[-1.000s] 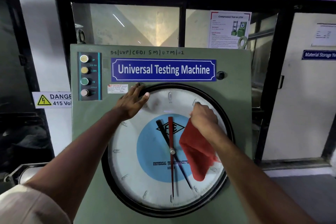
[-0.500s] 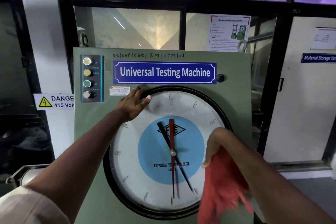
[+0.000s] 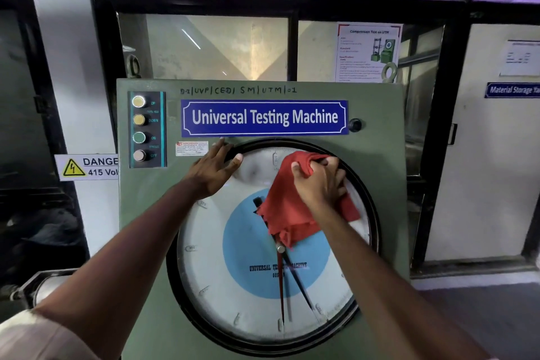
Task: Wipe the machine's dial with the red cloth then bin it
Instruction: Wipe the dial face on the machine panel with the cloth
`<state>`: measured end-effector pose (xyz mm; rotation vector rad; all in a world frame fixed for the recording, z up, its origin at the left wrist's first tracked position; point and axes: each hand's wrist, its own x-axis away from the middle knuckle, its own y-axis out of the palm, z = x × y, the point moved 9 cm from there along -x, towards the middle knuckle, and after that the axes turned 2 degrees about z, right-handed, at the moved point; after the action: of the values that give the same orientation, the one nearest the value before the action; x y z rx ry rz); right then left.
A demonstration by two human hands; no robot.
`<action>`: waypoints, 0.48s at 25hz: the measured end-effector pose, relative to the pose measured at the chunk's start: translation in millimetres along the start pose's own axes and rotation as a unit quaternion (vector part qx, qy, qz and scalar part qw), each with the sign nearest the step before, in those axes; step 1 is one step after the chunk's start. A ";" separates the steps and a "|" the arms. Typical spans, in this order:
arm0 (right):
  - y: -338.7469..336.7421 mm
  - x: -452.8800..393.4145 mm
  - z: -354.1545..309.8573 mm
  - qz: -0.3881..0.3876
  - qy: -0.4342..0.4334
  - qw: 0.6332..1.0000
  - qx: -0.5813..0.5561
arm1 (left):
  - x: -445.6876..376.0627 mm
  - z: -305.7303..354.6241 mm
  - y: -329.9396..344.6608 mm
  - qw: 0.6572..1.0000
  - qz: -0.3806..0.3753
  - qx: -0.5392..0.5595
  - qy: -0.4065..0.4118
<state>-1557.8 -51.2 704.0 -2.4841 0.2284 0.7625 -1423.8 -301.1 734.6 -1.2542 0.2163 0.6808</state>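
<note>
A large round dial (image 3: 233, 286) with a white face, blue centre and black rim fills the front of the green Universal Testing Machine (image 3: 377, 161). My right hand (image 3: 320, 181) grips a bunched red cloth (image 3: 287, 213) and presses it against the dial's upper right, covering the tops of the red and black pointers. My left hand (image 3: 213, 169) lies flat, fingers spread, on the dial's upper left rim. No bin is in view.
A panel of push buttons (image 3: 139, 128) sits at the machine's upper left, a small black knob (image 3: 355, 125) at upper right. A danger 415 volt sign (image 3: 87, 166) hangs to the left. Black-framed windows stand behind, a white door (image 3: 482, 169) to the right.
My right hand has swung the red cloth from the dial's lower right edge up to its upper right. The left hand has stayed on the upper left rim.
</note>
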 end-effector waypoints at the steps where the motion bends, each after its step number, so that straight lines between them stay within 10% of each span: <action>1: 6.9 3.8 -3.2 -0.001 -0.011 0.999 0.048 | 0.0 0.1 0.5 1.000 0.001 0.003 0.002; 8: 54.8 26.2 -18.3 0.018 -0.045 0.995 0.092 | -3.0 -6.0 2.2 1.000 0.008 0.015 0.027; 12: 65.7 43.2 -64.5 0.086 -0.211 0.960 0.164 | -7.7 -6.5 0.9 0.999 -0.002 -0.007 0.040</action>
<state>-1511.6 -141.4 696.4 -1.9541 0.3830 1.1991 -1428.9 -309.7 735.7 -1.2972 0.2759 0.6305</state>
